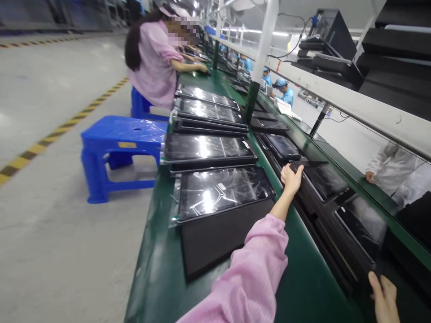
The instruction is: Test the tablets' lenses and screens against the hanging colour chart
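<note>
My left hand (pixel 291 178) reaches across the bench, thumb on top, closed on the near corner of a thin black sheet (pixel 314 164). At the lower right, my right hand (pixel 384 295) curls its fingers at a dark edge that looks like part of the same sheet; its far side blends into the dark surroundings. Between my hands, tablet screens (pixel 357 226) in clear film lie on black trays. To the left of my forearm, a film-covered tablet (pixel 225 190) rests partly over a bare black board (pixel 222 237).
More film-wrapped tablets (pixel 210 147) lie in stacks along the green bench (pixel 153 255). A blue stool (pixel 124 130) stands left of it. A co-worker in pink (pixel 156 58) sits farther along. A white post (pixel 264 40) and rail (pixel 357 105) rise on the right.
</note>
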A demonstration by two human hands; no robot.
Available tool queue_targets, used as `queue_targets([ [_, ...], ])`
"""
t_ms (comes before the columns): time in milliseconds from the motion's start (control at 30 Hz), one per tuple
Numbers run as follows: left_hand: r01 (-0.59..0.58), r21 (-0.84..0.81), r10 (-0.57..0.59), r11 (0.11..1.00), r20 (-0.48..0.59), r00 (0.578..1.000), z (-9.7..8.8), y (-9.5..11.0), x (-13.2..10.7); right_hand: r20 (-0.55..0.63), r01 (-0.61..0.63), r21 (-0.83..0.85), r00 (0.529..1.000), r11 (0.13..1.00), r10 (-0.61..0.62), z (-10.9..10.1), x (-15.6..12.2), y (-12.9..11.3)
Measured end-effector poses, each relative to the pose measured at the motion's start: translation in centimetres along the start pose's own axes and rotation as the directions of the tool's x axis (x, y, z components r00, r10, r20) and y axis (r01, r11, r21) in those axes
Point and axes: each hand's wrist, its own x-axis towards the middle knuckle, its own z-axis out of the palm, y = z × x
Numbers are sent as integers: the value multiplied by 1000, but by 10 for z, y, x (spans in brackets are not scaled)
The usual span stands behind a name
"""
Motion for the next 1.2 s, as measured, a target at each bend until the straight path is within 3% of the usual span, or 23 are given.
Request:
queue_targets([
  [100,36,182,-11,983,-139,990,-1,-11,5,-69,-19,-30,997,999,17,24,-11,14],
  [200,73,310,-13,948,-191,981,0,-23,3,-76,138,-172,985,975,-153,35,-29,21],
  [400,33,484,14,875,-93,996,-6,-41,-1,-130,201,-470,947,860,-292,34,-40,20],
  [600,-73,619,102,782,-11,995,-10,-45,-6,-88,228,-438,952,869,-294,27,-38,27],
  [733,-130,672,135,729,45,990,-15,-42,-16,-53,247,-256,962,935,-269,22,-37,25],
  [833,-150,687,140,711,70,988,-19,-37,-26,-81,165,-25,983,986,-167,19,-37,24],
  [1033,-78,681,40,728,72,997,-22,-25,-38,-166,52,195,986,979,-20,13,-39,33],
  [1100,-59,674,14,736,72,997,-21,-22,-40,-143,36,349,990,937,15,8,-36,37],
  [1200,-42,667,-13,744,78,997,-19,-19,-42,-26,-22,667,998,745,52,3,-28,38],
])
